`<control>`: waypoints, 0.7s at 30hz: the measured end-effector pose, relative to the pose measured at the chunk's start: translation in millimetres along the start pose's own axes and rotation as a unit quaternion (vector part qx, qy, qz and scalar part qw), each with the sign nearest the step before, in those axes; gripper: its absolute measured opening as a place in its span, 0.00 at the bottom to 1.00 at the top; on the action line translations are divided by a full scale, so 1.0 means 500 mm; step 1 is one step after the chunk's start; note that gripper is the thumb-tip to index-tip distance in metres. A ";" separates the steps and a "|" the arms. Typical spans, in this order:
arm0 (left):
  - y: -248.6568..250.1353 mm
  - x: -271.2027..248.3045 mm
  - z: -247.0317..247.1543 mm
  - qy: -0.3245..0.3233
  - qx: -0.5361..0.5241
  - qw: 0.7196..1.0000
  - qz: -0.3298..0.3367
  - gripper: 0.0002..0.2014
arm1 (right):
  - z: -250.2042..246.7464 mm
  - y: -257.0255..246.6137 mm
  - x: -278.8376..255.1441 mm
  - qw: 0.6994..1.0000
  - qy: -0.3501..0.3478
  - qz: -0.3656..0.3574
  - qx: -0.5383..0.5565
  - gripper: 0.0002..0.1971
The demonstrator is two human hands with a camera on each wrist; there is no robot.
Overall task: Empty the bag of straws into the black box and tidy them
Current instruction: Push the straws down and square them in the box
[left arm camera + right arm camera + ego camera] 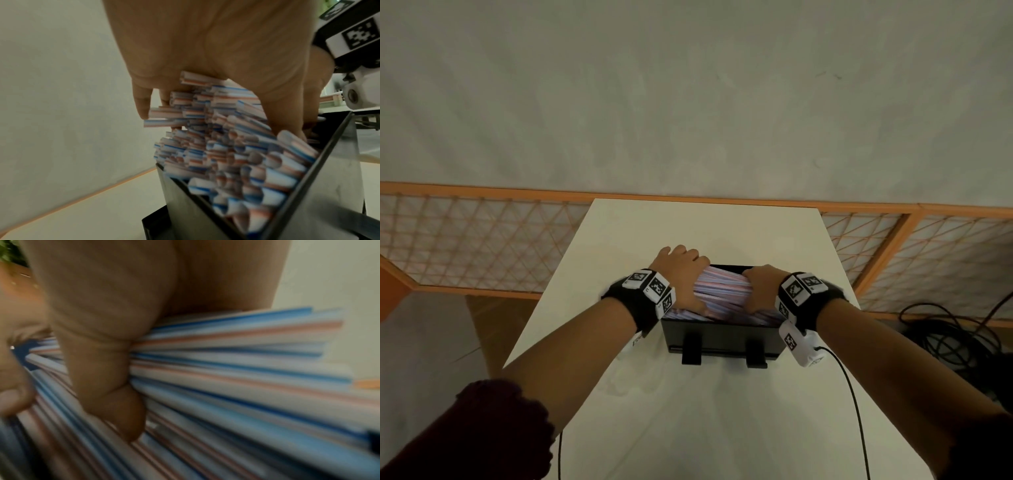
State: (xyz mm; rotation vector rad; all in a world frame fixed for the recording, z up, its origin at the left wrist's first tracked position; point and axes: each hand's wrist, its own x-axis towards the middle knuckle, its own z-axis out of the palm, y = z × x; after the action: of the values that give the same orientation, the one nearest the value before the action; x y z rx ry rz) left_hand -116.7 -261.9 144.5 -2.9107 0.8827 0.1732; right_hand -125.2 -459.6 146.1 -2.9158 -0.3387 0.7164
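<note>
Head view, nearest first: two bare forearms reach forward over the pale worktop (722,428), each with a tagged wrist band. Just beyond them sits the black box (722,337), its near wall carrying two small black hooks. The straws (722,291) fill it and mound above the rim, their long axis running left to right, from one hand to the other. The left hand (681,277) caps the left end of the bundle, its fingers (141,104) curled over the straw tips, as the left wrist view shows, with the cut ends fanned out unevenly over the box wall. The right hand (763,287) grips the right end; in the right wrist view its fingers (115,386) are wrapped round a thick sheaf of striped straws, blurred. No bag shows in any view, so the emptying seems done and the tidying is in hand. Both hands are equally near, one at each end, so the next move likely turns on squeezing inward along the straws' length to square the ragged ends, then pressing the mound down level with the rim. Farther off, an orange-framed mesh railing (482,236) crosses behind the worktop.
</note>
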 end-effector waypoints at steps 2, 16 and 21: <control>-0.001 -0.003 -0.002 0.005 -0.015 1.000 -0.004 0.42 | -0.005 0.000 0.002 1.000 -0.003 -0.002 -0.011 0.26; 0.048 0.023 0.004 -0.044 0.082 0.995 0.043 0.41 | 0.019 0.007 -0.010 0.999 0.029 -0.004 0.019 0.32; 0.047 0.030 0.015 -0.027 0.098 0.994 0.042 0.38 | 0.001 0.026 -0.074 0.992 0.123 -0.032 -0.006 0.34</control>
State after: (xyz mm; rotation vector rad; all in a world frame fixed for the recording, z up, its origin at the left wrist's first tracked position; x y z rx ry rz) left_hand -118.0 -288.4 133.8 -2.6787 0.9567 0.1618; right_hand -154.9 -481.2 159.9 -2.9442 -0.4084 0.3406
